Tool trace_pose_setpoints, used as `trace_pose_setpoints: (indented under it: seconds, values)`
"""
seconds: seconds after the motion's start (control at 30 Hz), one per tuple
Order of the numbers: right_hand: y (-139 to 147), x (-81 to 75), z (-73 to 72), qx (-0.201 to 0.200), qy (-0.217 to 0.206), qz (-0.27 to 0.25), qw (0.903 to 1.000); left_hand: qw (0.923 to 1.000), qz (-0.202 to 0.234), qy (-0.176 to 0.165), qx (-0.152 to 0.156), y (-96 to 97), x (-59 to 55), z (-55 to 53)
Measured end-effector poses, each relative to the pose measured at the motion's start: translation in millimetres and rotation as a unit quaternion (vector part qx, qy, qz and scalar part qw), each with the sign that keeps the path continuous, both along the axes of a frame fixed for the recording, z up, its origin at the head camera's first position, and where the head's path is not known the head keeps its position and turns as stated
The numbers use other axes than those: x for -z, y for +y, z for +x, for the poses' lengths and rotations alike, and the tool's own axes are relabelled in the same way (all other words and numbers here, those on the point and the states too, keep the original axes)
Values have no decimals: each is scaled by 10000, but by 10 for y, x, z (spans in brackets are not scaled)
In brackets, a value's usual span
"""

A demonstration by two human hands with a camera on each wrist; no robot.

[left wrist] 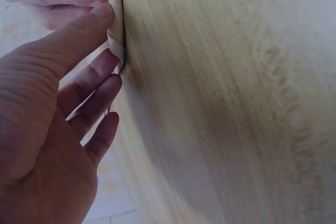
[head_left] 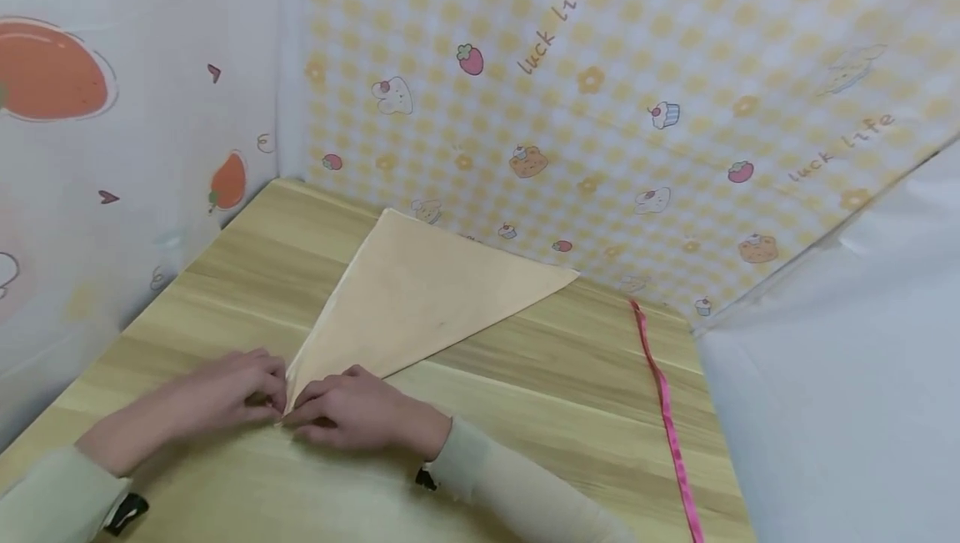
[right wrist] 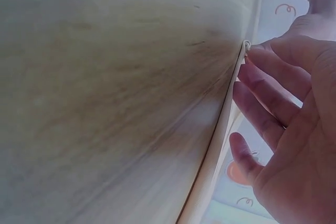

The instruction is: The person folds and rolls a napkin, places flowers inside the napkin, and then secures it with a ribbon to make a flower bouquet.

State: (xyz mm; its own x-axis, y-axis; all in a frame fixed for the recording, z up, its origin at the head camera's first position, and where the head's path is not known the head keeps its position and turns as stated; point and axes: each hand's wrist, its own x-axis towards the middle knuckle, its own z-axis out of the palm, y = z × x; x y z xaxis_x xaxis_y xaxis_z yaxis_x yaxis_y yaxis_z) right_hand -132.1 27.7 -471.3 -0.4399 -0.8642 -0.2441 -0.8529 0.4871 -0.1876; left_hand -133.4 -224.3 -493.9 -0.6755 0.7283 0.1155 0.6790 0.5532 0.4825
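Cloth [head_left: 438, 297] left of frame centre, lowest corner pinched by left hand [head_left: 243, 389] and right hand [head_left: 356, 409]; possible unfolding from any slackened grip.

- The cloth [head_left: 435, 301] is light peach, with a pale edge down its left side.
- It makes a big triangle, mostly flat on the table [head_left: 585, 343].
- Its near tip is curled over a little.

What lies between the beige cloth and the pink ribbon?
Only bare wooden tabletop lies between the cloth and the ribbon, as the head view shows.
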Motion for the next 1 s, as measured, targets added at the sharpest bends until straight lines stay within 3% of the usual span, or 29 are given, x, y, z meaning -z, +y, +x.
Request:
trace_pose_setpoints:
  seconds: [0.23,0.57,0.8,1.0]
  values:
    - [-23,31,21,0,-149,95,9998,9996,182,198,48,-78,46,68]
    - [-36,31,55,156,-188,210,9995,9996,191,191,66,-73,90,87]
    - [-47,-1,91,326,-221,175,9991,9974,350,623,137,-40,111,86]
    - [-13,-18,78,449,-325,138,9984,9934,493,1037,-27,17,106,102]
